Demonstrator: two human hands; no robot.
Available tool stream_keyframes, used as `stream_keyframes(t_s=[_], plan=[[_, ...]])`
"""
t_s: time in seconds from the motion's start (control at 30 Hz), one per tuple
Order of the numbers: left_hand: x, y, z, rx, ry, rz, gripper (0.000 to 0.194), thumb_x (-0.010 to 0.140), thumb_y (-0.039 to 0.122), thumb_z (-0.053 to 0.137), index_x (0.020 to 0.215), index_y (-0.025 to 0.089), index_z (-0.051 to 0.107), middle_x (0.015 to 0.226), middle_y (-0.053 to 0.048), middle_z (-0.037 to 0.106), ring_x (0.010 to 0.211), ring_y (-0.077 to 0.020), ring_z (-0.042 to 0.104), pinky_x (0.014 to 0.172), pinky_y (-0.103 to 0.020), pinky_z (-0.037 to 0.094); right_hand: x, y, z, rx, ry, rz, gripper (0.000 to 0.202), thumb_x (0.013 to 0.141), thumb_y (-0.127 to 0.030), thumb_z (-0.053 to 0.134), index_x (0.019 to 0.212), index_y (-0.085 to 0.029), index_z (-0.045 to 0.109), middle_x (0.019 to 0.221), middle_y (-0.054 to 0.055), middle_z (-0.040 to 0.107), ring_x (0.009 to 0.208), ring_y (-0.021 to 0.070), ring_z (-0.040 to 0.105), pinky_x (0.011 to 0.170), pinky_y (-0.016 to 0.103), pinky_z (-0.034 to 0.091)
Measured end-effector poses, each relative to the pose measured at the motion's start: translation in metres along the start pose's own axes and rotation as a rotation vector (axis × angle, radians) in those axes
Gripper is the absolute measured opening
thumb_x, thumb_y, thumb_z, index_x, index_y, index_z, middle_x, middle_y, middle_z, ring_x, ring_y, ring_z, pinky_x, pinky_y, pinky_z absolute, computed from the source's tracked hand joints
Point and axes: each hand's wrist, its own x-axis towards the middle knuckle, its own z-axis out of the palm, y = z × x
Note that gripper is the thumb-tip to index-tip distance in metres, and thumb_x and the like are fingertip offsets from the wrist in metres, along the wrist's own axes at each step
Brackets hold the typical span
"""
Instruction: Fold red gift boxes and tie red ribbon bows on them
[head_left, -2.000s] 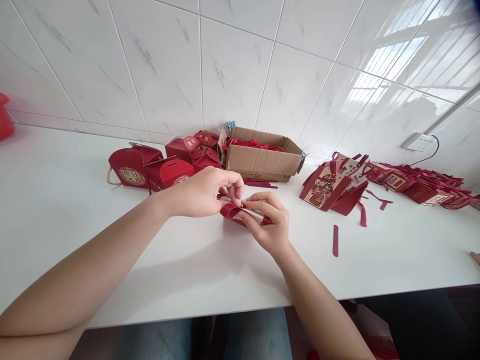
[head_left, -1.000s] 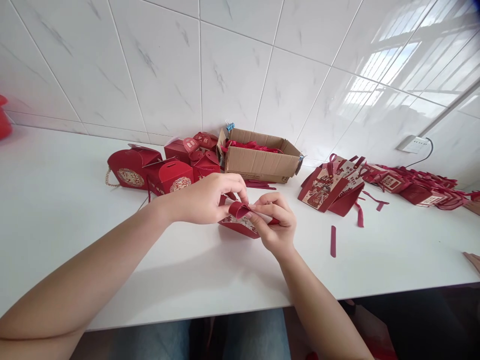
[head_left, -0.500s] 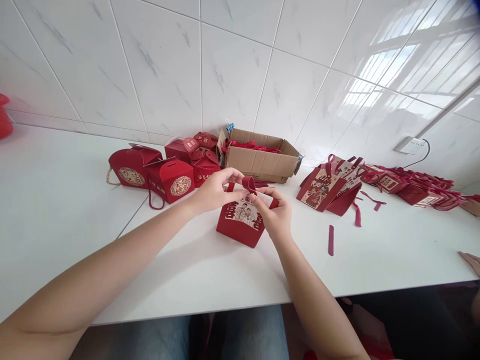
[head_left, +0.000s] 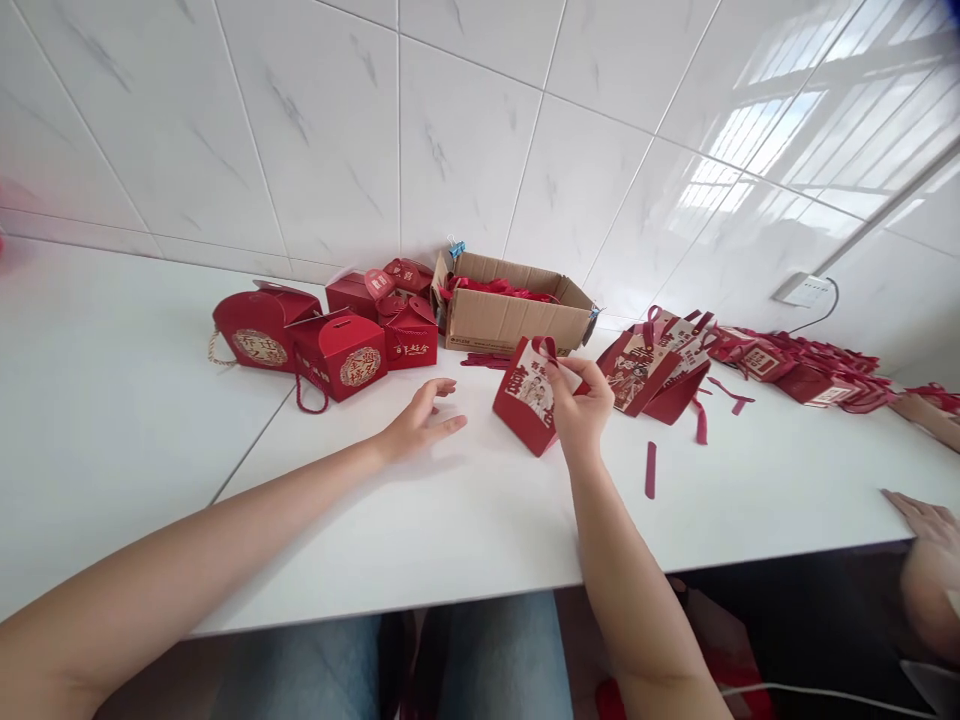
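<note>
A red gift box (head_left: 531, 395) with a cream printed panel is tilted above the white table (head_left: 420, 540). My right hand (head_left: 581, 400) pinches its top near the dark red ribbon loop (head_left: 545, 348). To the left of that box, my left hand (head_left: 424, 422) has its fingers apart, holds nothing and does not touch the box. Just right of my right hand stand similar red boxes with ribbons (head_left: 645, 370).
An open cardboard box (head_left: 517, 318) holds red ribbons by the wall. Several red boxes (head_left: 337, 350) stand at the left. A loose strip (head_left: 650, 470) and a pile of flat red boxes (head_left: 810, 370) lie right. Another person's hand (head_left: 926, 520) rests at the right edge.
My left hand has let go of the box and moved left and down, its fingers now spread. My right hand has carried the box to the right. The other person's hand shows more.
</note>
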Motion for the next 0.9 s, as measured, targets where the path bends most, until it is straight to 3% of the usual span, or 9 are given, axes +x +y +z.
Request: stream_keyframes(t_s=[0.13, 0.23, 0.37, 0.43, 0.53, 0.6, 0.67, 0.73, 0.9], plan=[[0.0, -0.001, 0.0, 0.03, -0.015, 0.003, 0.053, 0.079, 0.052, 0.057, 0.12, 0.024, 0.037, 0.136, -0.012, 0.043, 0.133, -0.026, 0.038, 0.107, -0.05, 0.036, 0.022, 0.028, -0.033, -0.175, 0.177, 0.033, 0.018, 0.074, -0.035, 0.066, 0.078, -0.017, 0.065, 0.076, 0.002, 0.066, 0.074, 0.0173, 0.061, 0.07, 0.031, 0.049], [0.0, -0.001, 0.0, 0.05, -0.026, -0.001, 0.055, 0.079, 0.054, 0.056, 0.12, 0.023, 0.036, 0.136, -0.013, 0.042, 0.132, -0.026, 0.038, 0.108, -0.049, 0.036, 0.034, 0.047, -0.059, -0.291, 0.211, 0.107, 0.028, 0.075, -0.043, 0.065, 0.086, -0.017, 0.064, 0.086, 0.005, 0.067, 0.066, 0.0163, 0.058, 0.063, 0.032, 0.049], [0.0, -0.001, 0.0, 0.087, -0.031, 0.009, 0.059, 0.077, 0.055, 0.057, 0.121, 0.022, 0.036, 0.136, -0.014, 0.041, 0.132, -0.0271, 0.038, 0.109, -0.049, 0.035, 0.044, 0.064, -0.079, -0.427, 0.224, -0.02, 0.043, 0.074, -0.042, 0.067, 0.107, -0.017, 0.054, 0.1, 0.009, 0.064, 0.091, 0.0228, 0.062, 0.083, 0.04, 0.05], [0.001, -0.003, 0.001, 0.102, -0.03, 0.018, 0.061, 0.076, 0.056, 0.057, 0.122, 0.021, 0.036, 0.136, -0.014, 0.041, 0.132, -0.0285, 0.038, 0.108, -0.05, 0.035, 0.039, 0.072, -0.084, -0.489, 0.184, -0.066, 0.069, 0.072, -0.042, 0.07, 0.128, -0.018, 0.039, 0.119, 0.014, 0.056, 0.112, 0.0269, 0.056, 0.094, 0.047, 0.047], [0.001, -0.008, 0.003, 0.114, -0.008, 0.042, 0.063, 0.076, 0.058, 0.057, 0.123, 0.022, 0.037, 0.134, -0.013, 0.042, 0.131, -0.0299, 0.039, 0.107, -0.05, 0.036, 0.016, 0.083, -0.093, -0.631, 0.089, -0.167, 0.096, 0.07, -0.046, 0.071, 0.144, -0.02, 0.015, 0.147, 0.021, 0.022, 0.139, 0.0344, 0.027, 0.105, 0.057, 0.037], [0.002, -0.013, 0.004, 0.116, 0.008, 0.062, 0.063, 0.076, 0.059, 0.057, 0.124, 0.022, 0.038, 0.133, -0.013, 0.043, 0.13, -0.0302, 0.039, 0.107, -0.05, 0.037, -0.006, 0.09, -0.098, -0.71, -0.088, -0.215, 0.094, 0.073, -0.047, 0.068, 0.146, -0.024, 0.013, 0.153, 0.019, 0.0, 0.144, 0.0386, 0.01, 0.106, 0.063, 0.033], [0.004, -0.016, 0.005, 0.123, -0.001, 0.079, 0.063, 0.076, 0.059, 0.057, 0.124, 0.023, 0.038, 0.133, -0.012, 0.044, 0.13, -0.0308, 0.039, 0.106, -0.05, 0.037, -0.022, 0.095, -0.104, -0.761, -0.283, -0.124, 0.08, 0.078, -0.043, 0.064, 0.145, -0.031, 0.023, 0.154, 0.011, -0.016, 0.145, 0.0407, 0.006, 0.104, 0.061, 0.038], [0.005, -0.018, 0.004, 0.134, -0.024, 0.095, 0.062, 0.077, 0.059, 0.057, 0.124, 0.023, 0.038, 0.132, -0.012, 0.044, 0.13, -0.0319, 0.039, 0.106, -0.051, 0.037, -0.026, 0.099, -0.109, -0.792, -0.383, -0.002, 0.069, 0.081, -0.041, 0.061, 0.142, -0.034, 0.032, 0.154, 0.007, -0.021, 0.144, 0.0424, 0.009, 0.101, 0.058, 0.043], [0.002, -0.012, 0.002, 0.145, -0.044, 0.108, 0.059, 0.079, 0.057, 0.057, 0.124, 0.023, 0.039, 0.131, -0.012, 0.043, 0.13, -0.0324, 0.038, 0.105, -0.052, 0.038, 0.003, 0.12, -0.117, -0.822, -0.398, 0.089, 0.071, 0.08, -0.039, 0.062, 0.144, -0.031, 0.033, 0.153, 0.012, -0.016, 0.143, 0.0418, 0.017, 0.104, 0.057, 0.04]])
